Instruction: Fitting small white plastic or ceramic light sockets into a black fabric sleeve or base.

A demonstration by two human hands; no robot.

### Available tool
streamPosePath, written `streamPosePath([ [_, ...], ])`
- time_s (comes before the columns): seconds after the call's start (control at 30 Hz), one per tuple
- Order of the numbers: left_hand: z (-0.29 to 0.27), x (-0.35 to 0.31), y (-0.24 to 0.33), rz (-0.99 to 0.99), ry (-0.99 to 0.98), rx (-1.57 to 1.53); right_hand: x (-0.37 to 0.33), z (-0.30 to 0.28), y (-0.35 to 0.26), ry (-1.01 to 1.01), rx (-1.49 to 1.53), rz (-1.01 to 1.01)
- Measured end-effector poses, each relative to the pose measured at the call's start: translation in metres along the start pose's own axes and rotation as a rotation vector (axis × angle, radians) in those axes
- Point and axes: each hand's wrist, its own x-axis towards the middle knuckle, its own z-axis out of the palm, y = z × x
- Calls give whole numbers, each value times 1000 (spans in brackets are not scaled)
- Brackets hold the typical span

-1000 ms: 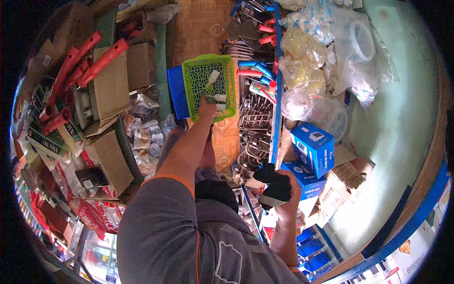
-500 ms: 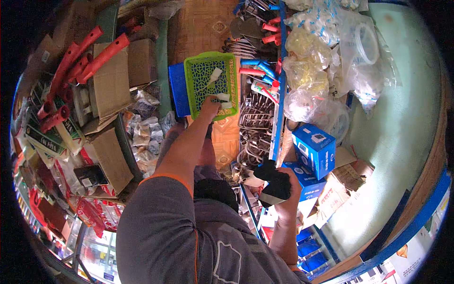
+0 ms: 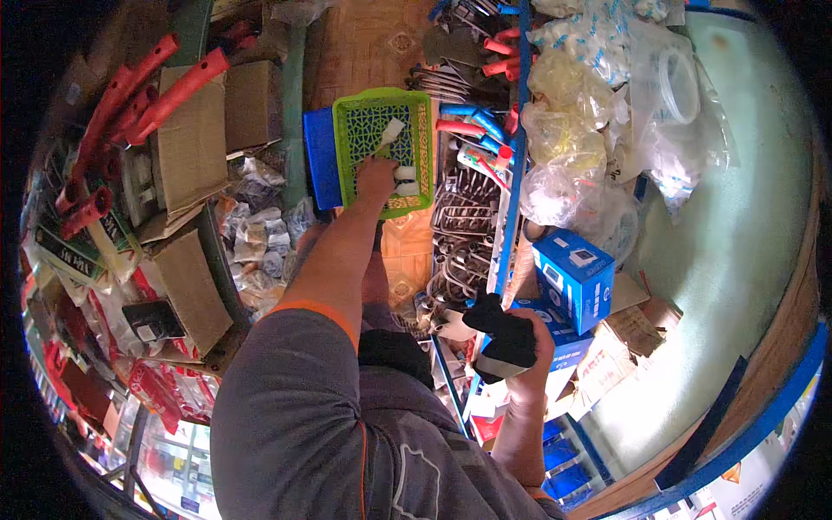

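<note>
Two white pieces (image 3: 406,188) lie toward the near right corner of the green basket (image 3: 381,95), just right of the left hand (image 3: 375,179); a third white piece (image 3: 393,130) lies beyond it, nearer the far edge. Whether the left fingers pinch anything, I cannot tell; the right hand (image 3: 539,344) grips a black bundle (image 3: 510,340)

Lattice basket and black bundle, seen from my remote seat.
At 11 o'clock I have the green basket (image 3: 426,139), openwork, its open side facing me; inside, one white-ended piece (image 3: 393,131) slants at its 1 o'clock, and two short white pieces (image 3: 406,188) lie close together toward 5 o'clock, partly hidden. Between 4 and 5 o'clock I see the black bundle (image 3: 510,341), gripped, pale-banded below.
</note>
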Motion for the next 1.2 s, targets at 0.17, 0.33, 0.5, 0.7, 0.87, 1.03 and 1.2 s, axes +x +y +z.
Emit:
streamPosePath([
  [0.17,12,2,1,33,33,-134,4,1,0,41,43,28],
  [0.33,13,7,0,93,-24,-168,6,1,0,34,-4,33],
  [0.5,-6,5,2,76,-55,-73,6,-1,0,34,-15,30],
  [0.7,-25,39,3,-124,422,-391,9,-2,4,24,-79,-24],
  [0.87,-22,71,-3,-182,319,-237,12,1,13,28,-83,-13],
  [1.03,-18,72,-7,150,-12,-443,14,3,15,7,-123,63],
  [1.2,-10,54,-1,338,-12,-170,18,5,15,-23,-136,28],
])
